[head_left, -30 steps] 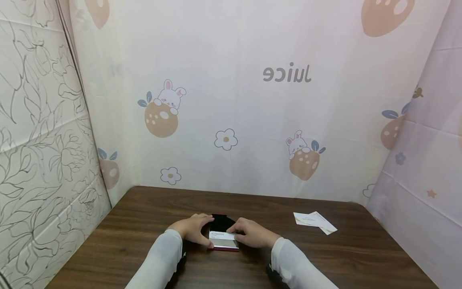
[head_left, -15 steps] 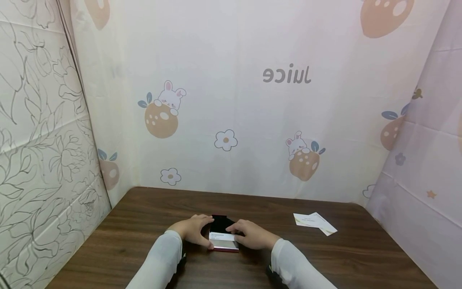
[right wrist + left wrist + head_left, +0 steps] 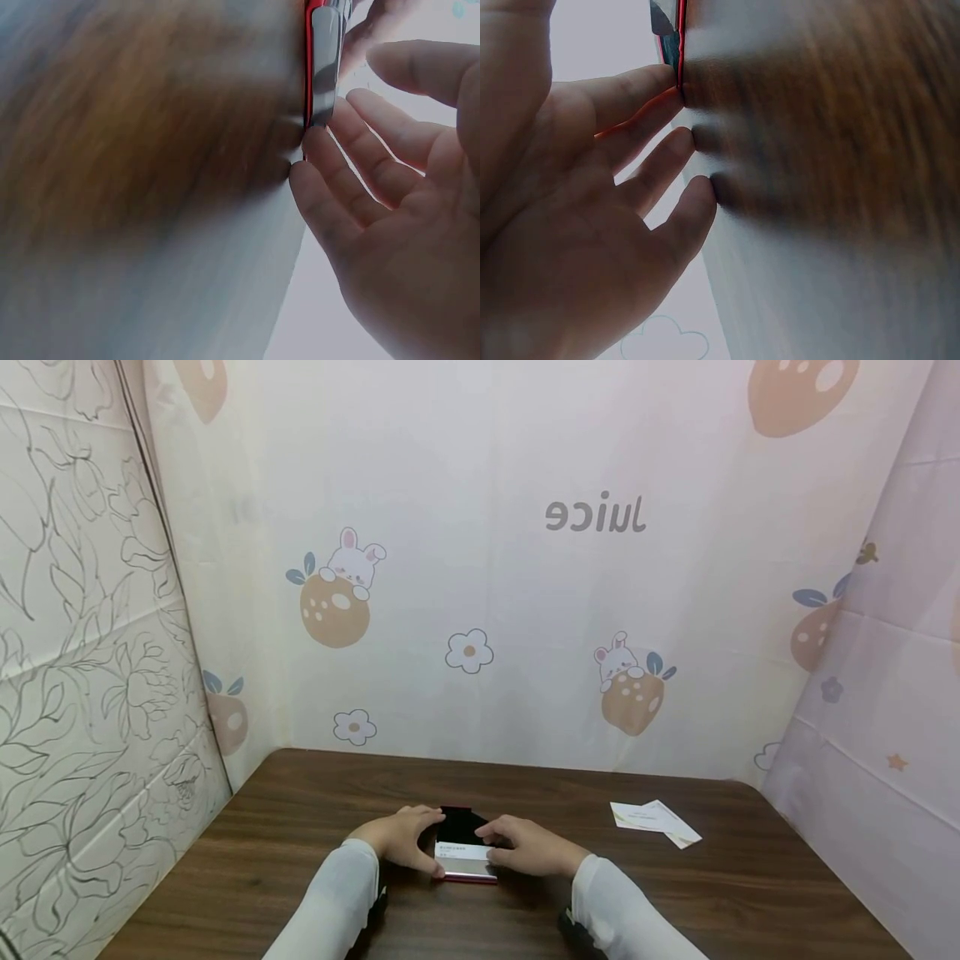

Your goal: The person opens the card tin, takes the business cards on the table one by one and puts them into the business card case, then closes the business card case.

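A business card case lies open on the table between the hands, with a black-lined lid folded back, red edges and a silvery near part. A white business card with printed text lies across its middle. My left hand holds the case at its left side, thumb at the near corner and forefinger by the lid. From the right, my right hand reaches to the case's edge. In the right wrist view its fingertips touch near the red rim, while the thumb stands apart from it.
Two white business cards overlap on the wooden table at the back right. A printed curtain hangs behind the table, and more patterned cloth closes off the left and right sides.
The right hand has shifted slightly to the right, its fingertips drawing off the card toward the case's edge. The left hand and the case stay in place.
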A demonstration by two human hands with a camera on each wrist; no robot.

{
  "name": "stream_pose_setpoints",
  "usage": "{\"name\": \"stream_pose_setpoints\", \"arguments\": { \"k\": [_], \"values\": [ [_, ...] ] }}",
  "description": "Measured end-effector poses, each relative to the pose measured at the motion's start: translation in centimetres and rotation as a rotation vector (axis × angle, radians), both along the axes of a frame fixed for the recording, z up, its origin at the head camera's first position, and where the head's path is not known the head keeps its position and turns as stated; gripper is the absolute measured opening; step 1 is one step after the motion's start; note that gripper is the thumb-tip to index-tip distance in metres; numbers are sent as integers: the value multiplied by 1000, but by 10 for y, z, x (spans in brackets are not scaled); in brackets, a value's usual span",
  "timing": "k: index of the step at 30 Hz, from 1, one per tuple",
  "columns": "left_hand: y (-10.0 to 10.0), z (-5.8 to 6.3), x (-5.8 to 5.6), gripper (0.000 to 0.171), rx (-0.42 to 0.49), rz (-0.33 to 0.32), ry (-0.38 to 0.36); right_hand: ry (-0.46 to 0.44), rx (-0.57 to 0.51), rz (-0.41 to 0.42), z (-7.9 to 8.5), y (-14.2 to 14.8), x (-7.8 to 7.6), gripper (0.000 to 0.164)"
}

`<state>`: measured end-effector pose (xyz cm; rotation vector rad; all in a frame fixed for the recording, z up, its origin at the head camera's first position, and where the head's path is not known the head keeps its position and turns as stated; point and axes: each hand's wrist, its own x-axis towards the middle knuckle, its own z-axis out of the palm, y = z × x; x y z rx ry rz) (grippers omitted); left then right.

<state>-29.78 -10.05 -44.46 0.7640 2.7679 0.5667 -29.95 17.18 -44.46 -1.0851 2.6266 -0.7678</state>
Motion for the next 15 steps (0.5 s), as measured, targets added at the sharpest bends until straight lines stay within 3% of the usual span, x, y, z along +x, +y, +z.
{"name": "stream_pose_setpoints", "arguments": {
  "k": [9,15],
  "values": [
    [0,2,3,90,3,6,5,35,-48,-95,7,35,0,35],
    [0,3,5,90,3,13,0,134,-41,-264,14,74,-4,37]
  ]
}}
